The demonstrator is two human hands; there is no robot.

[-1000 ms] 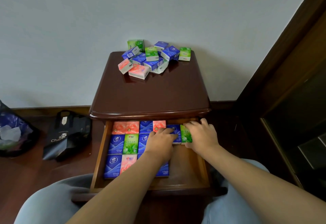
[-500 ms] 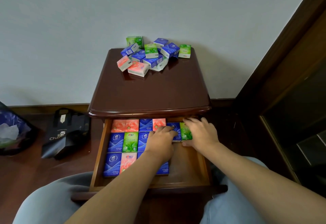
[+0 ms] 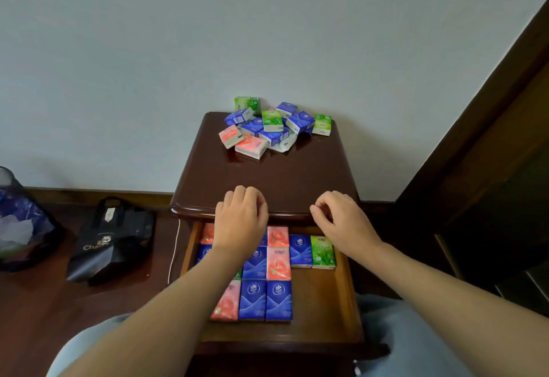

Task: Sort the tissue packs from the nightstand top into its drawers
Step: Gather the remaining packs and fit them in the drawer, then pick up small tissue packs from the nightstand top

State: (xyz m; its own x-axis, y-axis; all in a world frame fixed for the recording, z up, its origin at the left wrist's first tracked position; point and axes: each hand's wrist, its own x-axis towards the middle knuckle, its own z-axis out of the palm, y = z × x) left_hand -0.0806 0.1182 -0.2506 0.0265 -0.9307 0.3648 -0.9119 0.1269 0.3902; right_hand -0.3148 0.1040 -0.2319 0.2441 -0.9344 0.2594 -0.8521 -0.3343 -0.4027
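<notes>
The left hand (image 3: pixel 241 222) and its forearm cover several packs in the open drawer (image 3: pixel 346 287), so the left columns of the packed rows (image 3: pixel 277 272) are only partly readable; the nightstand's front lip hides the drawer's far edge. What shows is blue, pink and green packs lying flat, side by side, with a blue and a green one just below the right hand (image 3: pixel 341 222). The near right part of the drawer floor is bare wood. Both hands hover over the front edge of the surface (image 3: pixel 282 177) with fingers loosely curled, grasping nothing. The unsorted pile of tissue packs (image 3: pixel 270 128) lies jumbled well beyond both hands, at the far edge against the wall. A black bag (image 3: pixel 111 243) sits on the floor left of the left hand.
</notes>
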